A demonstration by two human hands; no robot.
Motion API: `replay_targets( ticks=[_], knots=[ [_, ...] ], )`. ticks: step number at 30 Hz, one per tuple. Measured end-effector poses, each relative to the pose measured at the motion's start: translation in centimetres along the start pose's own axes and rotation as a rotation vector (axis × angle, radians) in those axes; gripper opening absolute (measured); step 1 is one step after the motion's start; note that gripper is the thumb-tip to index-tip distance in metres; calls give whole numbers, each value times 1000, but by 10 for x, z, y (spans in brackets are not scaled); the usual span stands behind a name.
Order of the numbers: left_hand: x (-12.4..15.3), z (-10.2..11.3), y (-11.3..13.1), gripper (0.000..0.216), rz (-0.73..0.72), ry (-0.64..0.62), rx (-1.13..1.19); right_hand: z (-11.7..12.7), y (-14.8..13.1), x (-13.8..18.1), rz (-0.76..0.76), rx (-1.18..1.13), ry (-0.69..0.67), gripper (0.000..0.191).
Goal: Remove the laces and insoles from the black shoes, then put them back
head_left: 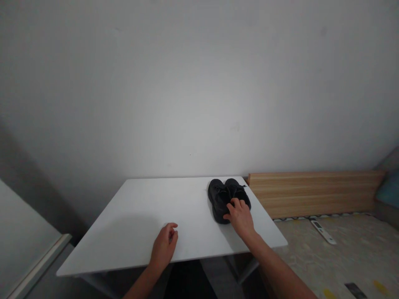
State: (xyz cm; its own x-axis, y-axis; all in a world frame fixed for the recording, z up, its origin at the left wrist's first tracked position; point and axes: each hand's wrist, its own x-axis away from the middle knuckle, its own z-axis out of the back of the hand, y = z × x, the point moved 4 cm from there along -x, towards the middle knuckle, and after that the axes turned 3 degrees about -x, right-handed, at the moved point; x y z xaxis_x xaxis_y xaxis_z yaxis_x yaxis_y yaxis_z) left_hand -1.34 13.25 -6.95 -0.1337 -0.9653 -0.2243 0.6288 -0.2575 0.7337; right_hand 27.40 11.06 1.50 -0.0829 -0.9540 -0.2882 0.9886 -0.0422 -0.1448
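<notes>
A pair of black lace-up shoes stands side by side at the right of a white table (140, 207), toes toward the wall. My right hand (240, 216) is at the heel end of the left black shoe (218, 201), its thumb and fingers bent around the rim. Part of the right black shoe (238, 189) is covered by that hand. My left hand (164, 245) hovers by the table's front edge, left of the shoes, fingers loosely curled, with a gap between thumb and forefinger. It holds nothing.
Behind the table rises a plain pale wall (187, 91). To the right lies a bed with a patterned cover (305, 257) and a wooden board (311, 193). A white remote control (323, 231) and a dark flat object (355, 290) are on the cover.
</notes>
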Motion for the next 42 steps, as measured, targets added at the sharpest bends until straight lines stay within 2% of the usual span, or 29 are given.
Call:
replay_targets(
  ticks=[6,11,17,22,30,35,38,40,42],
  knots=[
    [0,2,0,23,-6,-10,-7,1,3,8,-195,35,16,48],
    [1,-1,-3,22,-22,-20,-14,-6,22,1,-310,-11,-108,60],
    [1,-5,-5,22,-51,-52,-23,-11,29,-13,-336,-28,-209,45],
    [-1,-5,-7,19,-77,-60,-14,-11,38,-20,-343,-19,-207,37],
    [0,-5,-7,18,-59,-58,-12,-9,64,-40,-354,-11,-188,35],
    [-1,-5,-6,18,-68,-41,-45,-13,70,-44,-287,-22,-125,37],
    [-1,-5,-6,18,-66,-22,-75,-6,79,-34,-227,-30,-27,50],
    [0,-4,-4,18,-72,-19,-90,6,98,-18,-226,-20,87,55],
    [1,-3,-3,19,-80,-20,-98,22,128,10,-302,5,231,53]
  ],
)
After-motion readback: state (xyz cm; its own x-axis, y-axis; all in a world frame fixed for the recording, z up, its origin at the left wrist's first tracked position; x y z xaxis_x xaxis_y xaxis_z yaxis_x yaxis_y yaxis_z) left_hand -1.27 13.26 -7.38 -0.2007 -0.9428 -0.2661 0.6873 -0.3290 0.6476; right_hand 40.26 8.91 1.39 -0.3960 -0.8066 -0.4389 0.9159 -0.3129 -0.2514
